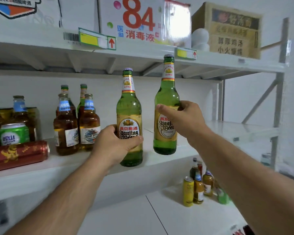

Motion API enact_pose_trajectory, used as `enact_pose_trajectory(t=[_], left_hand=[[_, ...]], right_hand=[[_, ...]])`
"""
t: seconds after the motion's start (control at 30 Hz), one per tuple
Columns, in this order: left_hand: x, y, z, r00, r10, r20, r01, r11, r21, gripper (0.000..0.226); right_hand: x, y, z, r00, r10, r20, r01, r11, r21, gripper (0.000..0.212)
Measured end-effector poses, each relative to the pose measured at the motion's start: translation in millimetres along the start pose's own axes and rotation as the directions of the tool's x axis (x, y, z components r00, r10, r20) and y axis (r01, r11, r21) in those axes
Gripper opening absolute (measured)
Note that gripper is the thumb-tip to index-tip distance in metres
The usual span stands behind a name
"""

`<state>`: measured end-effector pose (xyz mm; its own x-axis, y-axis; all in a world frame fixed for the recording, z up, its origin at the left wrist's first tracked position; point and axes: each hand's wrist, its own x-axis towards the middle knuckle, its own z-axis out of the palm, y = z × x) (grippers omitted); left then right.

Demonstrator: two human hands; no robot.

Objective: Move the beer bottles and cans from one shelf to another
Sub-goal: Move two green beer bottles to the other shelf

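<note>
My left hand [116, 145] grips one green Yanjing beer bottle [129, 119] by its label, base on the middle shelf [159, 162]. My right hand [185, 121] holds a second Yanjing bottle [166, 106] upright, seemingly just above the board, probably to set it alongside. Further left, amber bottles [76, 126], a green can [14, 134] and a lying red can [19, 154] crowd the shelf, so only the right side offers room.
</note>
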<state>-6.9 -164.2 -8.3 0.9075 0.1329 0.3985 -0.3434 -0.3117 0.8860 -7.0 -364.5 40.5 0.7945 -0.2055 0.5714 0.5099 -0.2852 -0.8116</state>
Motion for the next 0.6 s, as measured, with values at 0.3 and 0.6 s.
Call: enact_pose_trajectory(t=[0.3, 0.6], left_hand=[[-29, 53, 147, 0.996, 0.025, 0.09, -0.019, 0.998, -0.065, 0.053], [-29, 91, 270, 0.982, 0.073, 0.177, -0.057, 0.994, -0.091, 0.042]], right_hand=[[13, 31, -157, 0.999, 0.01, -0.04, -0.014, 0.996, -0.092, 0.027], [43, 72, -270, 0.985, 0.033, -0.171, -0.059, 0.987, -0.148, 0.039]])
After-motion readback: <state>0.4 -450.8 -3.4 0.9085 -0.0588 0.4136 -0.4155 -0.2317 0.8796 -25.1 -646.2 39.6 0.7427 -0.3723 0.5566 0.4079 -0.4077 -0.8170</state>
